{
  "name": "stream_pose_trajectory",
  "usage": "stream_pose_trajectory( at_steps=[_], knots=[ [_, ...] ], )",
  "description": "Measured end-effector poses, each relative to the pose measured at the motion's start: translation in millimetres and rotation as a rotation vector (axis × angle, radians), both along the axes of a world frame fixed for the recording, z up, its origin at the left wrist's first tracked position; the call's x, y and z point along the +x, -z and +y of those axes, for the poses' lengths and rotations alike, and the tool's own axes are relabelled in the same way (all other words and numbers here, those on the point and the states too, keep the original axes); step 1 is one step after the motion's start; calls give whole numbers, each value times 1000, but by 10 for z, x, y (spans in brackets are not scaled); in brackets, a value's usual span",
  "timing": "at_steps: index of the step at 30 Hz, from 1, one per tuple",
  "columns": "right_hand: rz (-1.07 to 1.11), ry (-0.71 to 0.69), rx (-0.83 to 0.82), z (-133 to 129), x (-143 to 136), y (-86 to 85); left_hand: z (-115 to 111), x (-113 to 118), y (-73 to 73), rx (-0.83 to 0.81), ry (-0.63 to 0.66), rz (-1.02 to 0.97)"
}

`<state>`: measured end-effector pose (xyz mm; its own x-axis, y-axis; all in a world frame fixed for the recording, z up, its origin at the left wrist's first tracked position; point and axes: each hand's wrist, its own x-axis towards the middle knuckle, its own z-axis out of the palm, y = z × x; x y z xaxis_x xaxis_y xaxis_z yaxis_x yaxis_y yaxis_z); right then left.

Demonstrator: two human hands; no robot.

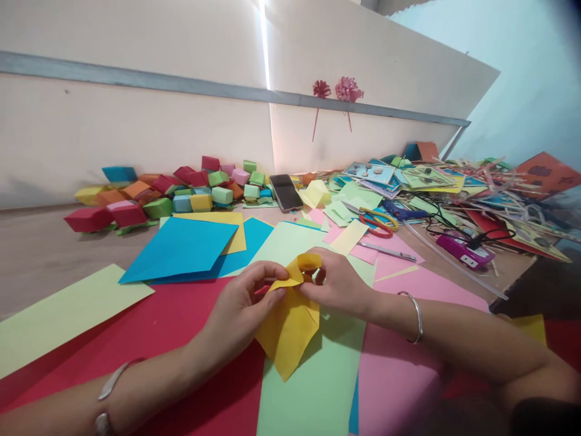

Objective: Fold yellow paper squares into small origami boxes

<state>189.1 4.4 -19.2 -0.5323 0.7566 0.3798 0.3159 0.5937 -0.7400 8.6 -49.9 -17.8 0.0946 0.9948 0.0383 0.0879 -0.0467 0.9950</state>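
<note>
A piece of yellow paper, creased and partly folded, is held up between my two hands over the table. My left hand pinches its upper left side between thumb and fingers. At the upper right, my right hand grips the paper, where a strip of it curls over near the fingertips. The paper's lower end hangs in a point. Below it lie a light green sheet, a red sheet and a pink sheet.
Blue folded paper lies left of centre. Behind it are several small coloured paper boxes and a phone. To the right are scissors, a cutter knife, a blue glue gun, a purple power socket and piled paper cards.
</note>
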Motion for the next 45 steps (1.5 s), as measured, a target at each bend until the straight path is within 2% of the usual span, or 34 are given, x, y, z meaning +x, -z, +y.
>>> stream_pose_trajectory(
  at_steps=[4, 11, 15, 27, 29, 33, 36, 42, 45],
  knots=[
    [18, 32, -15, 3, 14, -30, -31, 4, -36, 20, 0, -18],
    [97, 40, -81, 20, 28, -14, -18, 46, -22, -34, -63, -227],
    [81, -17, -36, 15, 34, -26, 6, 45, 11, -104, 31, -230],
    [74, -16, 110, -48, 81, -86, 41, 32, 62, -120, 52, -253],
    [90, -18, 103, -59, 82, -97, 38, 27, 75, -163, 75, -294],
    [151, -7, 76, -83, 71, -130, 25, 32, 64, -304, 137, -533],
    [157, 14, 63, -99, 61, -154, 23, 41, 28, -412, 189, -637],
    [156, -105, 106, -116, 50, -185, 34, 34, 18, -468, 228, -686],
    [143, -113, 74, -125, 58, -175, 30, 30, 28, -474, 231, -672]
  ],
)
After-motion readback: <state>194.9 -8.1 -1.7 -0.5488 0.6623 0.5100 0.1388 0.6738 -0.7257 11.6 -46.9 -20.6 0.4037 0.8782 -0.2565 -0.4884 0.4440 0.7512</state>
